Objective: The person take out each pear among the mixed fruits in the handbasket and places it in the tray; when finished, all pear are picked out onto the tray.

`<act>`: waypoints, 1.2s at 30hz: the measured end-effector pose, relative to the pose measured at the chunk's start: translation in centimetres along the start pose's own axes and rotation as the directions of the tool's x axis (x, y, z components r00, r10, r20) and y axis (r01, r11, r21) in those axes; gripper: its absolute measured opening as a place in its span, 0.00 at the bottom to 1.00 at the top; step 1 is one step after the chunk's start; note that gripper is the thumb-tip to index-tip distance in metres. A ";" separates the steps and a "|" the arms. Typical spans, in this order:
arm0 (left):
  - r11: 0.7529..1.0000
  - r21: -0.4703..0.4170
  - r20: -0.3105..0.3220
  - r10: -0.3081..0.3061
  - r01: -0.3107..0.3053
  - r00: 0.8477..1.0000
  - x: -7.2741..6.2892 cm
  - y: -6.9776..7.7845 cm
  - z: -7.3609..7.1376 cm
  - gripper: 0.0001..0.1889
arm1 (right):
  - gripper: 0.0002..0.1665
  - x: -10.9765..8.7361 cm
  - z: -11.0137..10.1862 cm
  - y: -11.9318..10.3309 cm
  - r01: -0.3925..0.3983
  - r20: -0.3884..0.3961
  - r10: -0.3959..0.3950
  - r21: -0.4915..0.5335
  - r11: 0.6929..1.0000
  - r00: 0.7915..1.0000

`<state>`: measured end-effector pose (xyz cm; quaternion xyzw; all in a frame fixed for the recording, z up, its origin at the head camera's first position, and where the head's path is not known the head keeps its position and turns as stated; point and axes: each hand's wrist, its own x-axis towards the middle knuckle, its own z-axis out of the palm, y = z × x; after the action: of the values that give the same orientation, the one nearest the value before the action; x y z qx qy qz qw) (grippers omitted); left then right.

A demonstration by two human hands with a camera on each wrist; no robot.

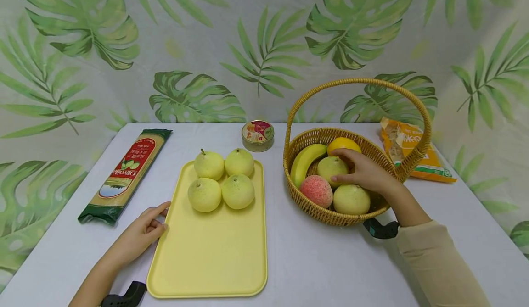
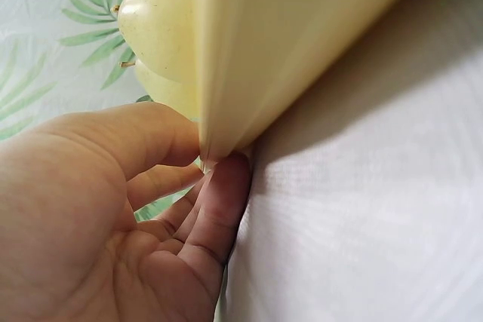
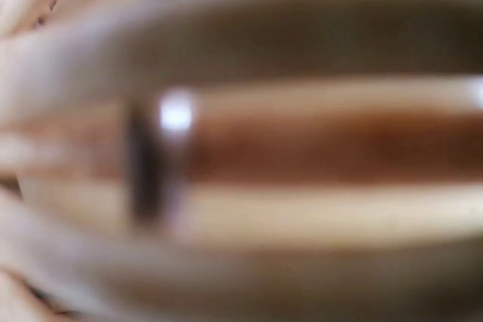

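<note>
In the head view, my left hand point(image 1: 140, 233) is at the left edge of a yellow tray point(image 1: 215, 261). The left wrist view shows its fingers pinching the tray's rim point(image 2: 226, 73). Four round pears sit at the tray's far end, one of them a front pear point(image 1: 238, 191). My right hand point(image 1: 365, 171) reaches into a wicker basket point(image 1: 322, 215), thumb and fingers around a pale green pear point(image 1: 330, 168). Around it lie a banana point(image 1: 306, 162), an orange fruit point(image 1: 343, 144), a peach point(image 1: 316, 191) and another pear point(image 1: 351, 200). Blurred wicker point(image 3: 302, 148) fills the right wrist view.
A pack of spaghetti point(image 1: 126, 174) lies left of the tray. Behind the tray stands a round tin point(image 1: 258, 136). An orange snack bag point(image 1: 417, 151) lies right of the basket, whose tall handle point(image 1: 355, 81) arches over the fruit.
</note>
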<state>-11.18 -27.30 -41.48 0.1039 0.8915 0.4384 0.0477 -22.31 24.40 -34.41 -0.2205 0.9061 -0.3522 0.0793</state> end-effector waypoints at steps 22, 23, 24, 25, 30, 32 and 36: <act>1.000 -0.018 0.005 0.006 -0.006 1.000 -0.1 0.1 -0.2 0.26 | 0.43 0.1 0.0 0.0 0.006 -0.006 -0.006 -0.063 0.998 1.000; 1.000 -0.018 0.006 0.006 -0.006 1.000 -0.1 0.0 -0.2 0.27 | 0.43 0.1 0.0 0.0 0.010 -0.012 -0.011 -0.065 0.998 1.000; 1.000 -0.018 0.009 0.005 -0.005 1.000 -0.1 0.0 -0.1 0.27 | 0.43 0.1 0.1 0.0 0.013 -0.020 -0.014 -0.067 0.998 1.000; 1.000 -0.019 0.010 0.004 -0.004 1.000 -0.1 0.0 -0.1 0.27 | 0.43 0.0 0.0 0.0 0.016 -0.029 -0.019 -0.073 0.997 0.999; 1.000 -0.025 0.008 0.001 0.000 1.000 0.0 0.1 -0.1 0.27 | 0.42 -0.1 0.0 -0.1 0.018 -0.077 -0.024 -0.089 0.996 0.997; 1.000 -0.027 0.005 0.007 -0.007 1.000 0.0 0.1 -0.1 0.27 | 0.42 -0.2 0.1 -0.1 0.012 -0.094 -0.019 -0.081 0.997 0.995; 0.999 -0.033 0.001 0.023 -0.023 1.000 0.0 0.2 -0.1 0.26 | 0.41 -0.4 0.1 -0.2 0.019 -0.134 -0.025 -0.050 0.999 0.991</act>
<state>-11.17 -27.28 -41.26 0.1137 0.8829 0.4535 0.0448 -21.87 24.41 -34.36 -0.2081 0.9153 -0.3448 0.0088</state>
